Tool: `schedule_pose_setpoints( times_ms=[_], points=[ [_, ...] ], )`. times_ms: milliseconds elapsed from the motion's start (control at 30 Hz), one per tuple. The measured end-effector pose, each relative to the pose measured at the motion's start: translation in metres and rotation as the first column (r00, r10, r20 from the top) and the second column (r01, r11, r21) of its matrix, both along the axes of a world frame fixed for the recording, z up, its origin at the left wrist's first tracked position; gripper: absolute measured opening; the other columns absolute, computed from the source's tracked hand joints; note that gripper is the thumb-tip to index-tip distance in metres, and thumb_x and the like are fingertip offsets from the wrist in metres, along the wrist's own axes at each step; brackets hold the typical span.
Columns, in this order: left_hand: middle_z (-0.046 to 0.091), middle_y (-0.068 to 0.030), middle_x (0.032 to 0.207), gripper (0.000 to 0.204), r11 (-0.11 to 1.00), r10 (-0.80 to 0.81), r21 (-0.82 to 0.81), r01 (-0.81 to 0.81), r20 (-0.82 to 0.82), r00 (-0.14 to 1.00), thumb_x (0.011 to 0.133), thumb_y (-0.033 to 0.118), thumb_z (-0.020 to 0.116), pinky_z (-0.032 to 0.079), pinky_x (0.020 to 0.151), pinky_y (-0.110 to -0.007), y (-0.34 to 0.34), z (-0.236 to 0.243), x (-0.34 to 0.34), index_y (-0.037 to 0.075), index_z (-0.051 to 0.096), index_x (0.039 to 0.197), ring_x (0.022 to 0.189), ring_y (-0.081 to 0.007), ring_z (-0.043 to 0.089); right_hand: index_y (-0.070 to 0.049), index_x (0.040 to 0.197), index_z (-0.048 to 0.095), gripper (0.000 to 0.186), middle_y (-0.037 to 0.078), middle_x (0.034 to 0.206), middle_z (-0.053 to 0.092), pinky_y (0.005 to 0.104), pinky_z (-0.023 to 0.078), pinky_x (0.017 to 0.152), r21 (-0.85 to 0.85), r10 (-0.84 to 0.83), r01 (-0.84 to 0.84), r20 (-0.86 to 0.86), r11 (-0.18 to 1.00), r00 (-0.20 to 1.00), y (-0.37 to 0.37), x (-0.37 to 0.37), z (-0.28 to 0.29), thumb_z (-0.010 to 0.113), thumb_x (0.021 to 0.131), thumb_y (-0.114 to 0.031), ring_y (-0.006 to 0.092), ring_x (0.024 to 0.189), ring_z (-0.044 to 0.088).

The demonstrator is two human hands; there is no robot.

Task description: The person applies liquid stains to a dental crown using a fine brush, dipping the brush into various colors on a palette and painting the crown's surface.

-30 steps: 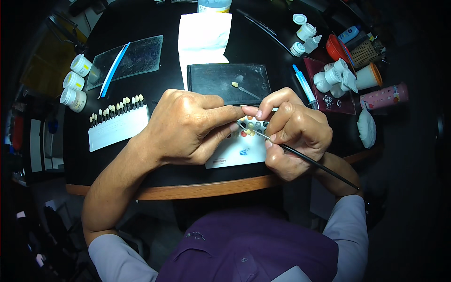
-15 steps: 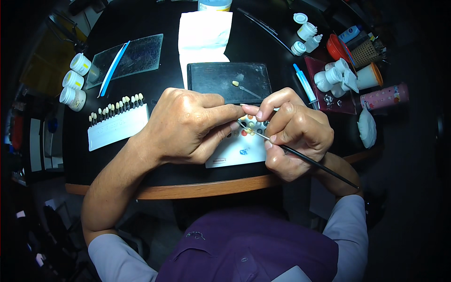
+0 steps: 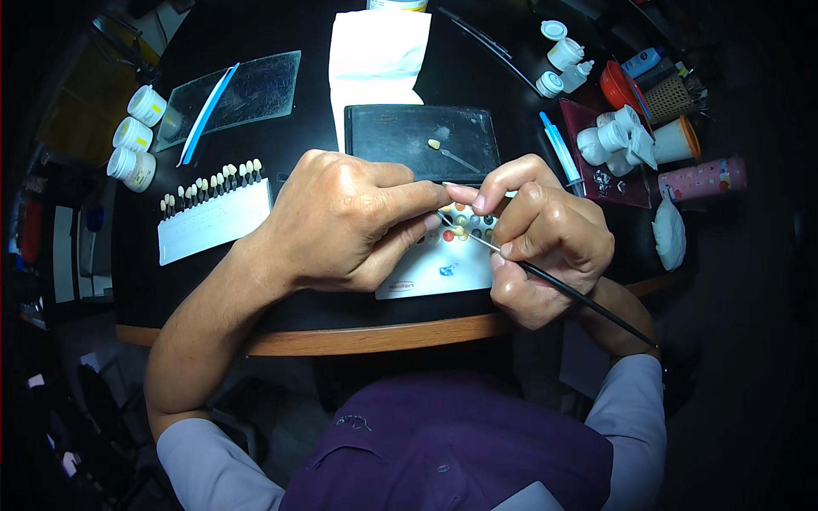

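Note:
My left hand (image 3: 349, 217) comes in from the left with thumb and index finger pinched together. A short dark stem shows at the fingertips; what exactly they hold is mostly hidden. My right hand (image 3: 558, 234) grips a thin brush (image 3: 588, 301) with a black handle and a metal ferrule, its tip pointing left toward the left fingertips. One right fingertip meets the left index finger. Beneath both hands lies a white palette card (image 3: 426, 279) with coloured round spots and a blue smear. A small pale yellowish tooth-like piece or spot shows near the brush tip.
Behind the hands, a dark slab (image 3: 383, 128) carries a tooth-shaped shade tab (image 3: 434, 144). A shade guide (image 3: 213, 223) and white jars (image 3: 133, 134) stand left, near a glass plate (image 3: 264, 89). Right are a blue-white syringe (image 3: 558, 146), a maroon tray (image 3: 626, 189) and an orange-rimmed cup (image 3: 677, 139).
The whole view has shifted slightly. Both hands stay together over the palette card, and the brush has moved a little relative to the left fingertips.

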State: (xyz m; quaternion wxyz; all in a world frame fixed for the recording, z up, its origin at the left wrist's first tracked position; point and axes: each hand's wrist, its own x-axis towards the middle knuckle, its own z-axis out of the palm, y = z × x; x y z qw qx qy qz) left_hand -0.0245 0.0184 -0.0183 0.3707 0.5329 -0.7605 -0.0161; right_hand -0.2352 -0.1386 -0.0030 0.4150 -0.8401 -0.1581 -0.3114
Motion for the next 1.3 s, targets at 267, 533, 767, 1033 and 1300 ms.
schedule_pose_setpoints(
  times_ms=[267, 533, 767, 1033, 1300],
  points=[
    [0.069, -0.0065, 0.068, 0.031, 1.0, -0.004, -0.002, 0.004, -0.01, 1.0, 0.088, 0.009, 0.08, 0.045, 0.048, -0.035, 0.0, 0.0003, -0.0003, 0.008, 0.082, 0.119, 0.051, -0.022, 0.062, -0.001, 0.082, 0.058, 0.01, 0.011, 0.077, 0.059, 0.0595, 0.067, 0.097, 0.033, 0.022, -0.022, -0.002, 0.999, 1.0, -0.0005, 0.0001, -0.0007, 0.063, 0.076, 0.005, 0.0279, 0.099, 0.063],
    [0.068, -0.0061, 0.067, 0.032, 1.0, -0.003, -0.011, 0.002, -0.025, 1.0, 0.088, 0.009, 0.08, 0.046, 0.049, -0.035, 0.0004, -0.0014, -0.0009, 0.008, 0.082, 0.12, 0.051, -0.0223, 0.062, -0.004, 0.074, 0.059, 0.016, 0.007, 0.072, 0.063, 0.0393, 0.061, 0.081, 0.067, -0.059, 0.054, 0.062, 0.996, 0.996, 0.0045, 0.0051, -0.0031, 0.069, 0.065, 0.005, 0.0291, 0.088, 0.071],
    [0.067, -0.0062, 0.067, 0.031, 1.0, 0.001, 0.01, -0.001, -0.011, 1.0, 0.088, 0.01, 0.08, 0.047, 0.049, -0.035, 0.0005, 0.0005, -0.0013, 0.008, 0.082, 0.12, 0.052, -0.0222, 0.063, -0.004, 0.074, 0.059, 0.016, 0.007, 0.072, 0.063, 0.0399, 0.062, 0.082, 0.089, -0.044, 0.037, 0.075, 0.995, 0.996, 0.0047, 0.0057, -0.004, 0.069, 0.065, 0.005, 0.0297, 0.089, 0.071],
    [0.068, -0.0062, 0.068, 0.031, 1.0, 0.003, 0.006, -0.003, -0.022, 1.0, 0.089, 0.01, 0.08, 0.048, 0.05, -0.035, 0.0003, -0.0007, -0.0017, 0.008, 0.082, 0.119, 0.053, -0.0226, 0.064, -0.004, 0.074, 0.059, 0.016, 0.008, 0.073, 0.063, 0.0412, 0.064, 0.085, 0.065, -0.051, 0.048, 0.054, 0.997, 0.997, 0.0041, 0.0046, -0.001, 0.069, 0.066, 0.006, 0.0297, 0.09, 0.071],
    [0.066, -0.0049, 0.067, 0.032, 1.0, 0.027, -0.007, -0.027, 0.032, 0.999, 0.088, 0.011, 0.08, 0.047, 0.048, -0.036, 0.001, -0.0009, -0.0012, 0.01, 0.083, 0.12, 0.051, -0.0218, 0.062, -0.004, 0.074, 0.058, 0.018, 0.007, 0.074, 0.061, 0.044, 0.066, 0.089, 0.106, -0.052, 0.046, 0.054, 0.993, 0.997, 0.0053, 0.0055, -0.0028, 0.067, 0.064, 0.009, 0.0287, 0.091, 0.069]
  ],
)
